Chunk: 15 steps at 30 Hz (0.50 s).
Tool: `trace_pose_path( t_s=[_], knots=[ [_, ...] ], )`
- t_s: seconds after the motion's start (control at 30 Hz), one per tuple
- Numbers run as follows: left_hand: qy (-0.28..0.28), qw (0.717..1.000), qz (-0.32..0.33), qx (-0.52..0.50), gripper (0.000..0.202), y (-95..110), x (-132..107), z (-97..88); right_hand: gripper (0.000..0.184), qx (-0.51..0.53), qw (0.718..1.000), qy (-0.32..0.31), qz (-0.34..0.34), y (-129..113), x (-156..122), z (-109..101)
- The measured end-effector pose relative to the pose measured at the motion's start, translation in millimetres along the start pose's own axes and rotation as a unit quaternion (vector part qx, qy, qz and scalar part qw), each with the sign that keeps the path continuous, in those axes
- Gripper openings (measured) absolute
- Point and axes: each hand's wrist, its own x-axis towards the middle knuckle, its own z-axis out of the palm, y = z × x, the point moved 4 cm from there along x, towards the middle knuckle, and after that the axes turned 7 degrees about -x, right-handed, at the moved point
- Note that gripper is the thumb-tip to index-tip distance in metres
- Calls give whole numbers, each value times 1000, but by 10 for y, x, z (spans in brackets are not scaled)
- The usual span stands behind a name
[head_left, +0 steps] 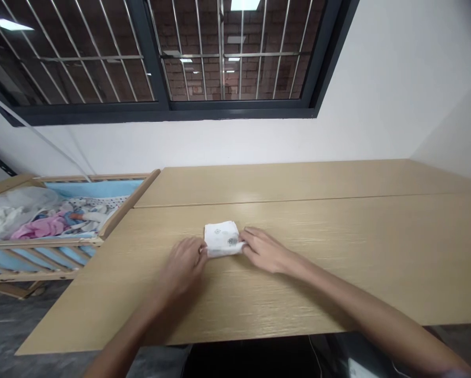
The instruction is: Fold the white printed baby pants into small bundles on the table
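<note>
A small folded white cloth point(221, 234) with a few dark printed motifs lies on the wooden table point(317, 236), in the middle of the head view. Its near edge is rolled or folded into a band. At the left end of that band, my left hand point(184, 262) is closed, pinching the corner between thumb and fingers. My right hand point(264, 249) pinches the opposite end, its fingers curled at the cloth's right edge. The cloth's underside is hidden.
To the left stands a wooden crib point(131, 205) with blue lining, holding crumpled clothes point(42, 226) and a clear plastic bag point(26, 202). A barred window point(235, 110) is set in the white wall behind the table. A dark chair-like shape point(251, 359) shows below the table's near edge.
</note>
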Motion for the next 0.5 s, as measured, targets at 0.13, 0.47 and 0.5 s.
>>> trace_pose_path(
  t_s=[0.13, 0.47, 0.5],
  knots=[
    [42, 992, -59, 105, 30, -160, 433, 102, 22, -25, 996, 68, 56, 231, 383, 33],
    [50, 981, -105, 153, 36, -304, 716, 379, 32, -80, 985, 80, 132, 539, 760, 446],
    [61, 982, -97, 149, 43, -271, 699, 366, 36, -95, 984, 98, 112, 484, 734, 421]
  ],
)
